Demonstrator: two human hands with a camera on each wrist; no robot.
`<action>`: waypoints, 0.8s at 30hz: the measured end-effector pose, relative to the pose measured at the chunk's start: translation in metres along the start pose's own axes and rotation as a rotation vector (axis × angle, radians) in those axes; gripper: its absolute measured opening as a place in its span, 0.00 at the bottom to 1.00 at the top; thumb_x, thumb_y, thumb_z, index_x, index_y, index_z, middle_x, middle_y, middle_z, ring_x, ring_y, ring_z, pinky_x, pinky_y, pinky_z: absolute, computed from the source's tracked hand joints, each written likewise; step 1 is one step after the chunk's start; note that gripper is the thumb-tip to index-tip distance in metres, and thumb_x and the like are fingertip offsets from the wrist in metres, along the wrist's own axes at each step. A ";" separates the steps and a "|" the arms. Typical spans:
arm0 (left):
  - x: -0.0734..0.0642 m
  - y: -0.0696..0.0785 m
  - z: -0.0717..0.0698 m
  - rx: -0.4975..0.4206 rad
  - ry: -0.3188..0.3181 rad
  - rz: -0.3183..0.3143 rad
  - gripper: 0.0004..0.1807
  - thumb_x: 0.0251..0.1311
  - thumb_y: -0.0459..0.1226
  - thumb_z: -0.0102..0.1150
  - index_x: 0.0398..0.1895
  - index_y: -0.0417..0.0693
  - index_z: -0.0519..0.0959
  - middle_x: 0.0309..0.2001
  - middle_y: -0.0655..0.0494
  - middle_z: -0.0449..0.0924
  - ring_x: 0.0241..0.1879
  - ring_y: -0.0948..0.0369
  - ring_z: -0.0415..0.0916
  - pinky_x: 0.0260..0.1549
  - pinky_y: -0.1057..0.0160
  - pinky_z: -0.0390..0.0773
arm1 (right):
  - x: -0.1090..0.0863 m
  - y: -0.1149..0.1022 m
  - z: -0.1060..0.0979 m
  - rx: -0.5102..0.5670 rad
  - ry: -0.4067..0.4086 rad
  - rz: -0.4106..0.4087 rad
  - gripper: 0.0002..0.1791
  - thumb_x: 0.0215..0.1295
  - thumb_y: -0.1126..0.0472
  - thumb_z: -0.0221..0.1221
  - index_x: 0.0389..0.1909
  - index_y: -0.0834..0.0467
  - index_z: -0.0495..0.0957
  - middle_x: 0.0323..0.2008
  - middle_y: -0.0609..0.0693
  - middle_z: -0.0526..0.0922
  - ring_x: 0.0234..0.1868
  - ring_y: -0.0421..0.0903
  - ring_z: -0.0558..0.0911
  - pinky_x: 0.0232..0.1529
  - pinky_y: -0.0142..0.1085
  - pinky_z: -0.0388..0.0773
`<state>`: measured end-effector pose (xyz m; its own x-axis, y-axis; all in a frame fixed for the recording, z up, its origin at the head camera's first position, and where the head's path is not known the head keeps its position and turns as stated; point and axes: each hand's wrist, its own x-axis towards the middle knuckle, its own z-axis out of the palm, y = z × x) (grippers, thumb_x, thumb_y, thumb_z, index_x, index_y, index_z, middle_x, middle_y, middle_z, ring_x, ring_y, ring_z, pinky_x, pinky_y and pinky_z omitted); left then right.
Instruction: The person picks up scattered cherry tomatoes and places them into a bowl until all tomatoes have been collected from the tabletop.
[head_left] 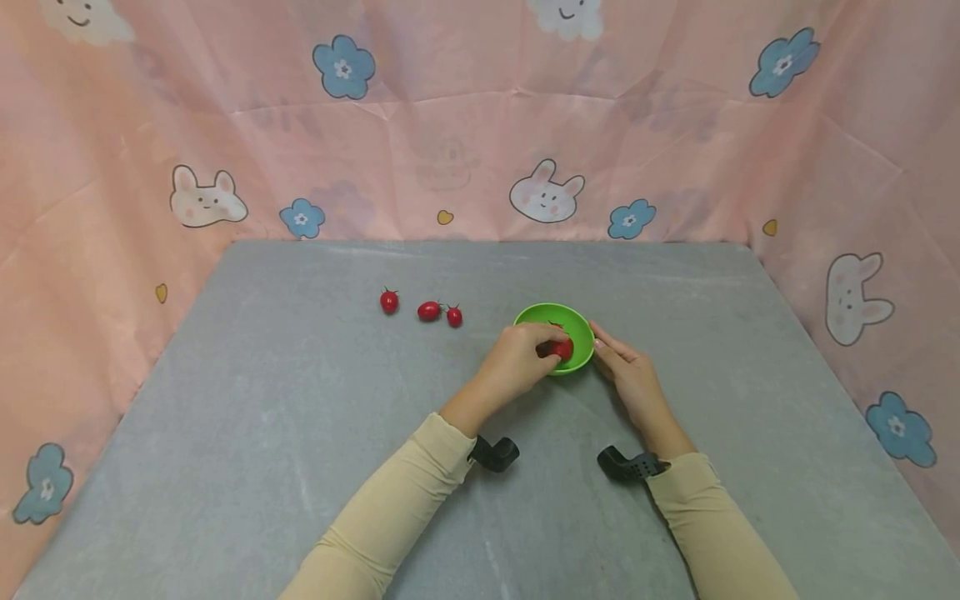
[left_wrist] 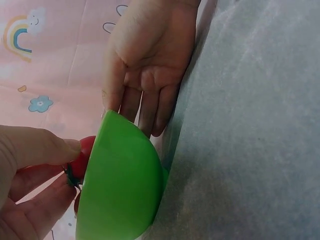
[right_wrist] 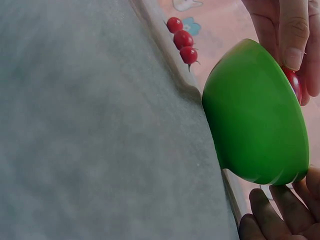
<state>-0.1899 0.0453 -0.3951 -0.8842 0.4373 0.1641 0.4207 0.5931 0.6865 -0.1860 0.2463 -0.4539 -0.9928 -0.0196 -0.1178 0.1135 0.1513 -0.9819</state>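
A green bowl (head_left: pixel 582 353) stands on the grey table. My left hand (head_left: pixel 516 357) reaches over its left rim and pinches a red cherry tomato (left_wrist: pixel 84 151) between thumb and fingers, right at the bowl's mouth. Green leaves show on this tomato's stem end in the left wrist view. More red shows inside the bowl beneath the fingers, partly hidden by them. On the right side, my right hand (head_left: pixel 636 385) touches the bowl's outer wall with its fingers extended, the thumb close to the rim.
Left of the bowl, three cherry tomatoes lie on the table: a left one (head_left: pixel 388 302), a middle one (head_left: pixel 429 311) and a right one (head_left: pixel 454 317). A pink patterned curtain (head_left: pixel 480 133) hangs along the table's back and sides.
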 end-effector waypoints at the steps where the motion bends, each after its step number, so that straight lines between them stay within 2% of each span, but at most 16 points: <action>1: 0.000 0.000 0.000 0.000 0.000 0.002 0.16 0.62 0.32 0.64 0.53 0.47 0.85 0.53 0.53 0.86 0.56 0.60 0.80 0.55 0.63 0.80 | 0.000 0.000 0.000 0.001 0.000 0.000 0.30 0.76 0.48 0.51 0.73 0.56 0.63 0.75 0.50 0.62 0.75 0.42 0.63 0.62 0.22 0.70; 12: -0.001 -0.001 0.000 -0.041 0.000 -0.010 0.15 0.62 0.30 0.63 0.52 0.44 0.84 0.51 0.52 0.86 0.51 0.59 0.81 0.50 0.65 0.81 | 0.000 0.001 0.000 0.006 -0.001 -0.004 0.29 0.76 0.50 0.51 0.73 0.56 0.63 0.74 0.50 0.62 0.74 0.41 0.64 0.61 0.21 0.70; 14: -0.001 -0.003 0.000 -0.063 0.010 -0.029 0.16 0.62 0.31 0.63 0.53 0.44 0.84 0.51 0.52 0.86 0.51 0.59 0.81 0.50 0.64 0.81 | 0.000 0.000 0.000 0.003 0.001 0.000 0.29 0.76 0.49 0.51 0.73 0.56 0.63 0.74 0.50 0.62 0.74 0.41 0.64 0.61 0.21 0.70; 17: 0.000 -0.007 -0.004 -0.099 0.044 -0.076 0.18 0.62 0.31 0.63 0.56 0.44 0.82 0.54 0.50 0.85 0.56 0.57 0.80 0.55 0.61 0.80 | 0.000 0.000 0.000 0.008 0.008 0.006 0.29 0.76 0.49 0.52 0.72 0.56 0.64 0.74 0.49 0.63 0.74 0.41 0.64 0.61 0.21 0.70; 24: -0.001 -0.019 -0.019 -0.222 0.126 -0.173 0.21 0.62 0.31 0.64 0.59 0.42 0.80 0.57 0.46 0.83 0.58 0.50 0.80 0.59 0.55 0.79 | -0.001 -0.002 0.000 0.029 0.010 0.012 0.29 0.75 0.50 0.53 0.72 0.57 0.63 0.74 0.48 0.62 0.75 0.43 0.62 0.63 0.22 0.69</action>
<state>-0.2003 0.0211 -0.3950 -0.9630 0.2471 0.1078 0.2190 0.4836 0.8474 -0.1855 0.2461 -0.4520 -0.9916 -0.0083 -0.1287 0.1267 0.1226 -0.9843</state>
